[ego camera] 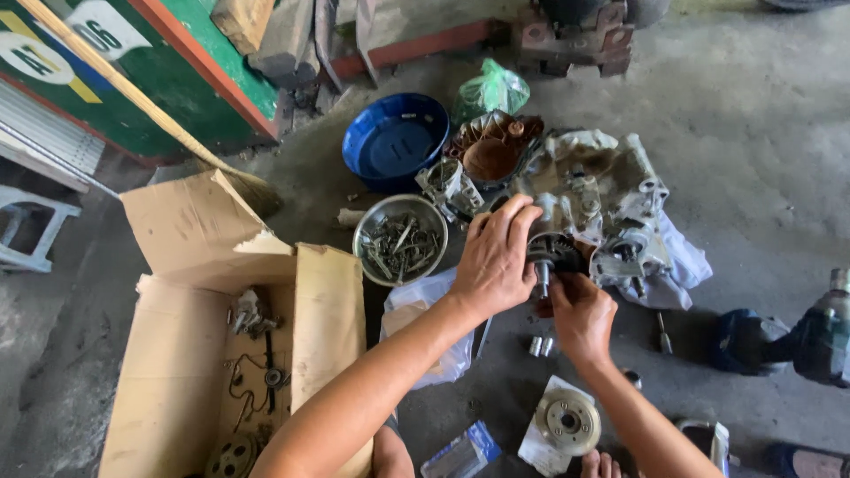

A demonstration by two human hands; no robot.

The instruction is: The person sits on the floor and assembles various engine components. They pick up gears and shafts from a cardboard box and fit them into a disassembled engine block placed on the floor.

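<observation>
My left hand (496,257) grips the top of a dark gear cluster on a steel shaft (549,261). From below, my right hand (580,319) holds the shaft's lower end. Both hands hover right at the front of a greasy grey engine casing (611,204) that lies on a white cloth (686,265) on the concrete floor. Two small metal sleeves (540,345) lie on the floor under my hands.
A steel bowl of bolts (400,239), a blue basin (394,142), a rusty bowl of parts (491,155) and a green plastic bag (491,88) sit beyond. An open cardboard box (212,354) with parts lies left. A round clutch-like disc (567,423) rests on paper near me.
</observation>
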